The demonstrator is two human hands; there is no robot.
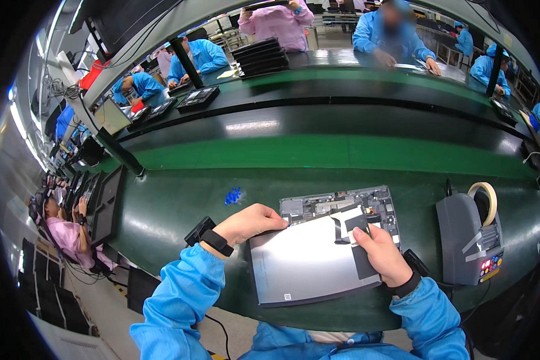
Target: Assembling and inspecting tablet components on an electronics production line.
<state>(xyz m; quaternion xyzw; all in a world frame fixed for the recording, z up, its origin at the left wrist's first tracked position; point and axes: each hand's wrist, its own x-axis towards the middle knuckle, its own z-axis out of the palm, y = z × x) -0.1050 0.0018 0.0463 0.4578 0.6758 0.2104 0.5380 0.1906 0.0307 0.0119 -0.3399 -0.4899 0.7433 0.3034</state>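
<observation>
A thin silver panel [309,258] with a dark strip on its right side and a small square code label lies flat in front of me. Its far edge overlaps an opened laptop base [293,207], whose circuit board shows beyond it. My left hand [253,222] pinches at the panel's far left corner; the fingertips are partly hidden. Along the right side, my right hand [384,255] has its thumb on top, near a white and black piece with a flat cable [340,230]. Its other fingers are hidden around the panel's right edge.
Small blue bits [233,195] lie on the green bench [180,204] left of the laptop base. To the right stands a grey tape dispenser [467,237] with a tape roll. Black trays [260,58] are stacked across the bench, where several people in blue work.
</observation>
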